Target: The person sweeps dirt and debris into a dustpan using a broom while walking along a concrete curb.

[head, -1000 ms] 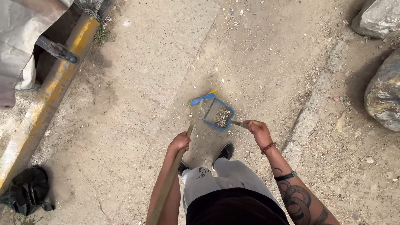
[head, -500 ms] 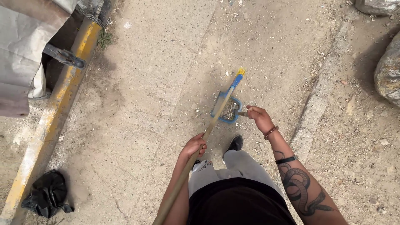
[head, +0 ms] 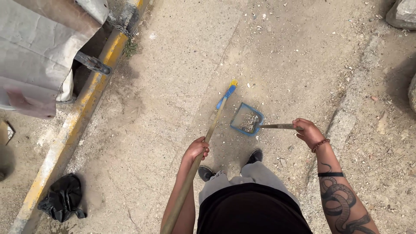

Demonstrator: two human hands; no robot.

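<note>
Standing on a dusty, pale concrete pavement (head: 164, 86) and looking straight down past grey trousers and two dark shoes. Gripping, with the left hand (head: 196, 149) closed fully around it, the long wooden handle of a broom (head: 211, 130) with a blue head and yellow bristles; handle slanting up from the lower edge of the view to the head, bristle tips resting on the ground just to the upper left of the dustpan. Holding, with the right hand (head: 308, 132) wrapped shut around its end, the thin metal stick of a blue, square plastic dustpan (head: 247, 119); pan sitting flat on the pavement ahead of the shoes, between the two hands, carrying a small heap of grey grit and pebbles. Wearing a beaded bracelet at the right wrist, a dark band further up, a snake tattoo along the forearm. Showing small stones and litter scattered over the ground beyond the pan. Running along the left, a yellow-painted concrete kerb (head: 82, 117), with a crumpled black plastic bag (head: 63, 197) lying beside it near the bottom left and a grey tarpaulin (head: 39, 52) draped above it. Lying at the top right corner, a large grey rock (head: 403, 13), well apart from the hands.
</note>
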